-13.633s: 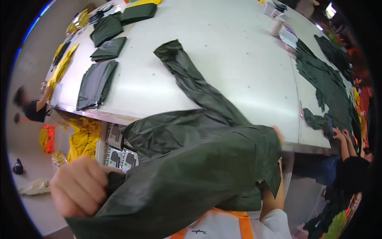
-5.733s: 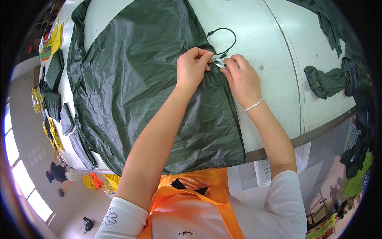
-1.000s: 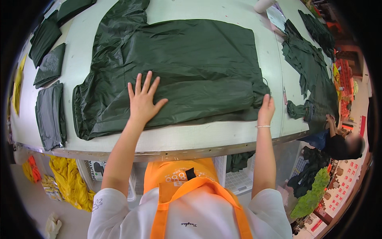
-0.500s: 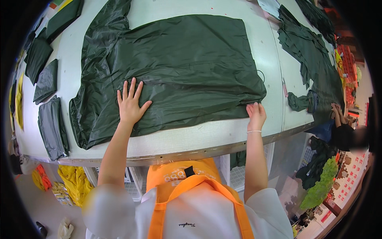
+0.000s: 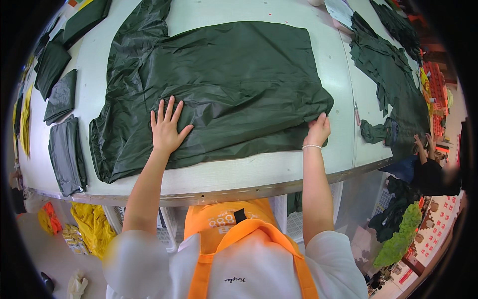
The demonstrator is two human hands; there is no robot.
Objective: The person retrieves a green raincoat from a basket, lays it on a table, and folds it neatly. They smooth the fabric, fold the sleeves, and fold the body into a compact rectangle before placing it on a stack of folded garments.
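Note:
A dark green, shiny garment [image 5: 239,65], perhaps a rain jacket, lies spread on the white table with a sleeve reaching up at the far left. My left hand [image 5: 168,130] rests flat on its near left part, fingers apart. At the near right corner my right hand [image 5: 317,131] is closed on the garment's edge, fingertips pinching the fabric. Some creases run across the cloth between the two hands. What lies under the right fingers is hidden.
Folded dark green garments [image 5: 67,157] line the table's left side. More dark green fabric [image 5: 378,65] lies at the right, near a thin pen-like tool [image 5: 356,114]. A metal strip edges the table [image 5: 239,193]. Another person [image 5: 433,172] works at the far right.
My right hand has moved slightly up and left, pulling the garment's edge along with it. The left hand stays flat on the cloth. The view has shifted a little.

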